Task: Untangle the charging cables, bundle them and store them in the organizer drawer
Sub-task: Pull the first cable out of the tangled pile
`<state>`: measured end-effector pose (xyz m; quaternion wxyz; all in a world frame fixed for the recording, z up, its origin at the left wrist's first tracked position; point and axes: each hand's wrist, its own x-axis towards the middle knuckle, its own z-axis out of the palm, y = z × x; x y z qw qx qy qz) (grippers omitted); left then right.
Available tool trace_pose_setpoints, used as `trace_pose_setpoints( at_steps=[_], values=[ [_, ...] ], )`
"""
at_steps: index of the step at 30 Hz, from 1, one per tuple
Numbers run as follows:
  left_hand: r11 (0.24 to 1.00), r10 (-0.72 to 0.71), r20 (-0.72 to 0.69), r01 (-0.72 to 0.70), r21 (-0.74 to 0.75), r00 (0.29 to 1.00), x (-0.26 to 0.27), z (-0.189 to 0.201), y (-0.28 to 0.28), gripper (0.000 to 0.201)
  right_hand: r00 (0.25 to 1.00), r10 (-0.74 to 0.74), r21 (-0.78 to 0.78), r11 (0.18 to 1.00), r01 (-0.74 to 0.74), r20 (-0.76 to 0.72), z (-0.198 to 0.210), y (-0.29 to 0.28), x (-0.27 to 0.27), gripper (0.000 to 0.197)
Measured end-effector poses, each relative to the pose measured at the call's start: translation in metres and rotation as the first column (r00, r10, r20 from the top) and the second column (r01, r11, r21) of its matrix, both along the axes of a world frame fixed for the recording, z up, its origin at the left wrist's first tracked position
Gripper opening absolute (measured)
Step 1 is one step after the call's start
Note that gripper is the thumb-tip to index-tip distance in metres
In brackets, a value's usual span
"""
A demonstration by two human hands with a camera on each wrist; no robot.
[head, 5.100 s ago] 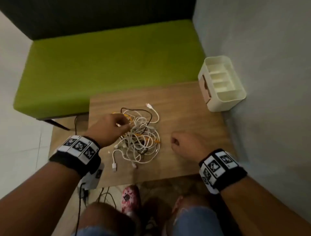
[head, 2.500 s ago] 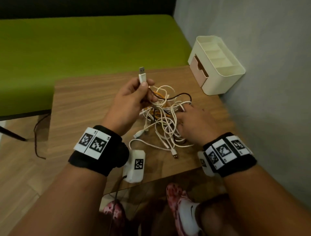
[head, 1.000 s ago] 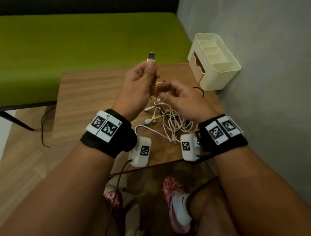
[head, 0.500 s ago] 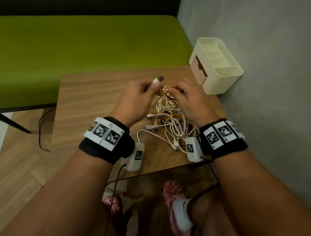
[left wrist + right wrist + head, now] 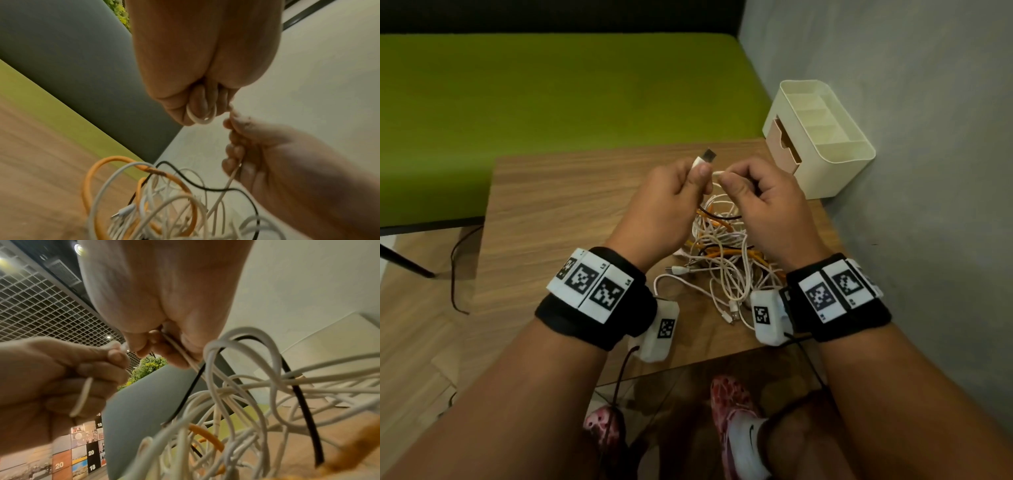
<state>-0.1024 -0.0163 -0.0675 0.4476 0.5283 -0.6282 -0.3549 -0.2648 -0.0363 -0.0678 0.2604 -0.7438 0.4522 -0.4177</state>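
Note:
A tangle of white, orange and black charging cables (image 5: 722, 253) lies on the wooden table (image 5: 558, 205), part of it lifted between my hands. My left hand (image 5: 671, 205) pinches a white cable just below its USB plug (image 5: 705, 159), which sticks up past the thumb. My right hand (image 5: 760, 202) pinches the same white cable (image 5: 224, 186) a short way along, close to the left hand. In the left wrist view a loop of white cable (image 5: 202, 120) shows inside the curled left fingers. The cream organizer (image 5: 822, 137) with its pale drawer (image 5: 784, 144) stands at the table's far right corner.
A grey wall (image 5: 911, 171) runs along the table's right edge, right behind the organizer. A green bench (image 5: 551, 89) stretches beyond the table's far edge. My knees and shoes (image 5: 736, 431) are below the near edge.
Both hands have risen slightly from the pile and closed together on the white cable; the right hand now pinches it next to the left. The plug end stays held up.

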Motion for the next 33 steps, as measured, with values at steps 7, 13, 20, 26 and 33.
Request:
trace_pose_setpoints(
  at_steps=[7,13,20,26,33],
  values=[
    [0.993,0.108,-0.432,-0.117,0.005,0.895,0.022,0.015,0.000,0.031,0.992,0.035,0.243,0.970,-0.004,-0.122,-0.009,-0.008,-0.017,0.024],
    [0.982,0.110,0.295,-0.150,0.116,0.949,0.044,-0.014,-0.004,0.039,0.997,-0.034,0.293,0.956,0.011,0.075,0.001,-0.016,-0.023,0.017],
    [0.932,0.350,0.435,-0.261,-0.253,0.829,0.030,-0.004,0.006,0.024,0.931,0.043,0.117,0.993,-0.001,-0.364,-0.006,-0.014,-0.013,0.015],
    [0.979,0.155,0.255,-0.115,-0.166,0.954,0.012,-0.008,0.007,0.030,0.947,0.097,-0.045,0.992,-0.116,-0.306,-0.016,-0.007,0.012,0.016],
    [0.990,-0.030,0.029,0.026,0.137,0.999,0.015,-0.021,-0.016,0.036,0.988,0.003,-0.111,0.994,-0.020,-0.154,-0.007,-0.005,0.012,0.018]
  ],
)
